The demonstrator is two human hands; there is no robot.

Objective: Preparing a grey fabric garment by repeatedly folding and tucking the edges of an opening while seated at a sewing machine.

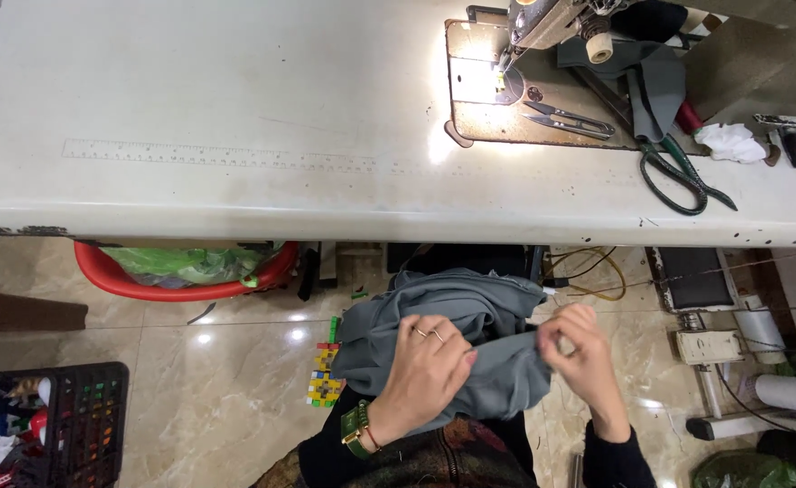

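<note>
1. Cloth: grey, bunched on the lap, below the table edge.
2. Left hand: laid over the cloth, fingers closed on a fold (rings and a green watch show).
3. Right hand: pinches the cloth's right edge between thumb and fingertips.
4. Step, as judged: sorting out an edge or seam by hand. The next move calls for both pinches kept firm while the fold is drawn flat.
5. Shears and snips: on the table beside the sewing machine, untouched.
</note>
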